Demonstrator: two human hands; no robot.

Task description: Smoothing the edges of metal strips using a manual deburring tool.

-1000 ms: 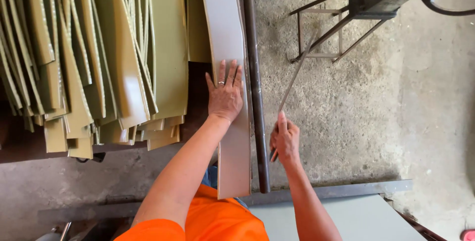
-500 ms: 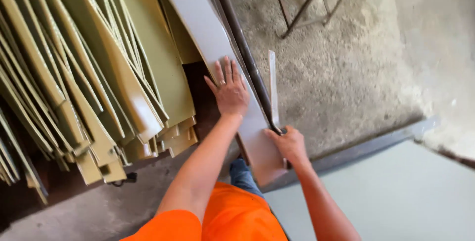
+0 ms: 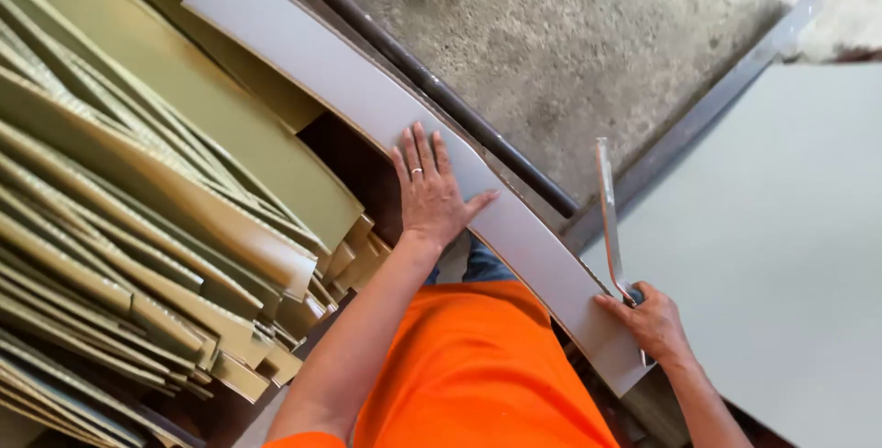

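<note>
Left of the fingers lies a stack of olive-green strips (image 3: 138, 227); the left hand (image 3: 430, 192) rests flat, fingers (image 3: 415, 150) spread, palm down on the long grey strip (image 3: 367, 103), gripping nothing. The strip's long axis runs diagonally from far beyond those fingers down toward the right hand (image 3: 654, 319). That hand touches its near end, fingers curled around a thin metal blade (image 3: 606, 218) standing up beyond them.

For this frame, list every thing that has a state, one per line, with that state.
Left hand: flat, fingers spread, pressing on the grey strip.
Right hand: closed around a thin metal strip.
Grey strip: lying flat, slightly bowed.
Thin metal strip: held upright.
Olive strips: stacked, ends fanned.
Large grey sheet: lying flat.
</note>
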